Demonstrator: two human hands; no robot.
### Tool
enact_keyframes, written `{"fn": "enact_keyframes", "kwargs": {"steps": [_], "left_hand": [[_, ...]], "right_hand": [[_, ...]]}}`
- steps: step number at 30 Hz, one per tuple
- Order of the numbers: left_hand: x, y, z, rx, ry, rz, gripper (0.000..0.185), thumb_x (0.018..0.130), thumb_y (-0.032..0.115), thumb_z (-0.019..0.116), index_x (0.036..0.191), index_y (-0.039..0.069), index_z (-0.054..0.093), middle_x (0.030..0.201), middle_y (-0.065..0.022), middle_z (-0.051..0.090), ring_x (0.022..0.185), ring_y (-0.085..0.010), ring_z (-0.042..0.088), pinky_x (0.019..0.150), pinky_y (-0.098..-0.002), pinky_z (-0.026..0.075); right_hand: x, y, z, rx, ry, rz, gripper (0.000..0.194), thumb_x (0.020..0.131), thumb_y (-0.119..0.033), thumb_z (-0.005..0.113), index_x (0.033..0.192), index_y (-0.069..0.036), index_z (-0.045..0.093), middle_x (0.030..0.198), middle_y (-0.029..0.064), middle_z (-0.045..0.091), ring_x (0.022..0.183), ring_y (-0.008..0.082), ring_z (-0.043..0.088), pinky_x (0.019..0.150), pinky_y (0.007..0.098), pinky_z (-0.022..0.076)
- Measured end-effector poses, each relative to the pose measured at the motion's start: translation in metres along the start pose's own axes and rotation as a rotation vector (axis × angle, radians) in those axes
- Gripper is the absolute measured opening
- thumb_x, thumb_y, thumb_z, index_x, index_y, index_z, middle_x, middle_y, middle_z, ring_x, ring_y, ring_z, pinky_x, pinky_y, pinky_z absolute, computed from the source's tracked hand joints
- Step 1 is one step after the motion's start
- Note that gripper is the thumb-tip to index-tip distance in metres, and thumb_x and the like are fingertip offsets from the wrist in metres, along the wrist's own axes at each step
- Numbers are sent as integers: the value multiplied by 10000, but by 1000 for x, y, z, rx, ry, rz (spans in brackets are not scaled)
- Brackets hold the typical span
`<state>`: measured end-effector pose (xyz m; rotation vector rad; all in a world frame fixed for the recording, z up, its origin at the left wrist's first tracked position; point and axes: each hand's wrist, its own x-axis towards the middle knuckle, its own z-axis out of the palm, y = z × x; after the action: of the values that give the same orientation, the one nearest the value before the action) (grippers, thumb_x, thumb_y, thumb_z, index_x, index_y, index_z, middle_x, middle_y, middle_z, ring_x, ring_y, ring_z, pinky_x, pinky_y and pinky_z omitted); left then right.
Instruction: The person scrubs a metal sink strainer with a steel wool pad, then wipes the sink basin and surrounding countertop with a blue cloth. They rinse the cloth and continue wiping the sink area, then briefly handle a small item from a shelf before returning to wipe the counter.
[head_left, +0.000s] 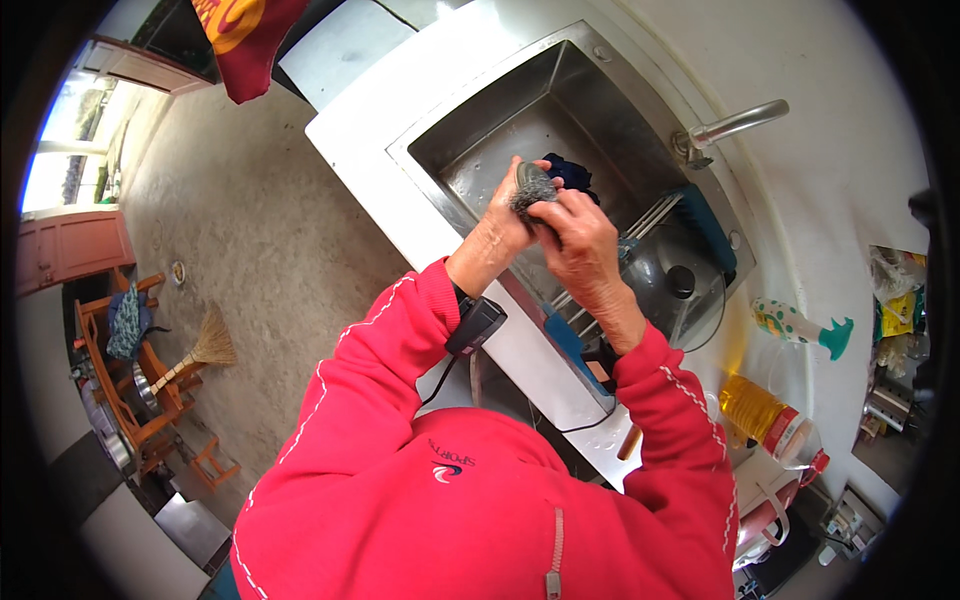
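Note:
Over a stainless steel sink (517, 124), my left hand (510, 214) holds a small round greenish object (529, 172), perhaps a lid or small dish; its exact kind is unclear. My right hand (581, 236) presses a grey steel wool scourer (532, 196) against it. The two hands are close together. Behind the fingers, a dark blue cloth (570, 172) lies on the sink's bottom. Under and beside my right forearm, a rack with metal rods and blue ends (701, 225) spans the sink, next to a dark pan lid with a black knob (680, 282).
A faucet (739, 124) rises at the sink's far edge. To the right stand a spray bottle (787, 319) and a bottle of yellow oil (765, 420). White counter (390, 135) borders the sink. A straw broom (202, 345) and wooden chair (142, 390) are at the left.

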<state>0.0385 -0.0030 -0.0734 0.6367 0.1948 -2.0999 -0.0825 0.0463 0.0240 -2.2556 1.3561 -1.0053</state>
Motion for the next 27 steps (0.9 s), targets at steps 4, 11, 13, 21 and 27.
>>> {"fn": "enact_keyframes", "kwargs": {"steps": [4, 11, 13, 21, 27], "left_hand": [[-1, 1, -9, 0, -445, 42, 323, 996, 377, 456, 1018, 99, 620, 929, -78, 649, 924, -188, 626, 858, -321, 516], [-23, -17, -5, 370, -187, 208, 365, 985, 430, 469, 1135, 114, 576, 933, -20, 631, 831, -133, 607, 698, -292, 508], [-22, -15, -2, 354, -129, 138, 352, 984, 426, 474, 1118, 119, 582, 901, -17, 627, 791, -130, 601, 662, -280, 496], [-25, -15, -10, 398, -309, 288, 303, 948, 358, 523, 1065, 91, 602, 1004, -44, 627, 914, -159, 621, 769, -313, 524], [-30, -7, -9, 520, -99, 134, 479, 957, 520, 483, 1079, 69, 587, 975, -83, 639, 826, -148, 614, 680, -262, 480]], "right_hand": [[13, -6, 10, -64, -39, 56, 143, 750, -98, 668, 886, -105, 625, 860, 93, 589, 805, 305, 607, 692, 404, 487], [41, 31, 3, -13, -102, 404, 152, 791, -187, 624, 887, -90, 690, 802, 151, 678, 764, 346, 660, 707, 398, 531], [42, 35, -3, 73, -40, 457, 176, 777, -192, 644, 896, -71, 693, 798, 161, 687, 754, 329, 674, 710, 379, 533], [25, -8, 3, -5, -63, 283, 175, 759, -213, 654, 851, -65, 659, 779, 140, 674, 727, 346, 656, 676, 420, 528], [31, 41, 13, 64, -58, 542, 218, 745, -225, 651, 881, -62, 697, 821, 186, 685, 806, 344, 679, 742, 390, 531]]}}
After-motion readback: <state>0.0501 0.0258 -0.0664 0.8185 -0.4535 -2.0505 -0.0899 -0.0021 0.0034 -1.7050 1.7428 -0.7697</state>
